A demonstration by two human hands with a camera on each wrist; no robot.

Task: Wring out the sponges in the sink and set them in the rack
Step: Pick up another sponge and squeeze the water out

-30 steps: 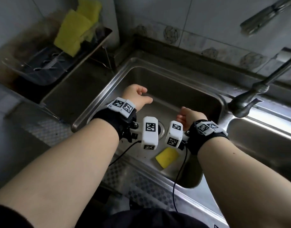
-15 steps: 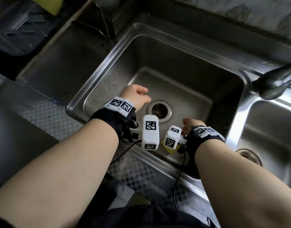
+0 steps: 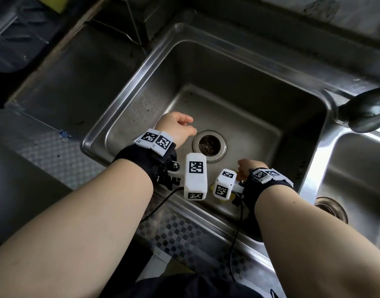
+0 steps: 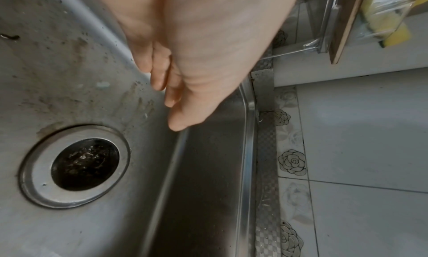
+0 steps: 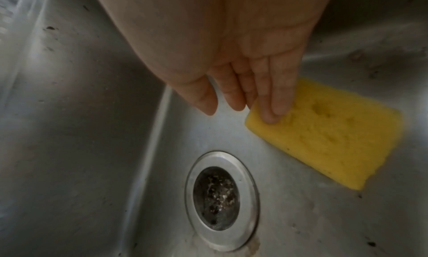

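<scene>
A yellow sponge lies flat on the sink floor beside the drain. My right hand reaches down over it with straight fingers, and one fingertip touches the sponge's near corner. In the head view the right hand and its wrist camera hide nearly all of the sponge; only a yellow sliver shows. My left hand hovers left of the drain, fingers loosely curled and holding nothing. The rack stands up at the left and holds yellow sponges.
The steel sink has a drainboard on its left and a second basin on its right. The dark faucet juts over the divider at the right. Tiled wall runs behind.
The head view has tilted down, so the rack has slid nearly out of frame. My right hand has dropped lower onto the sponge. The left hand has barely moved.
</scene>
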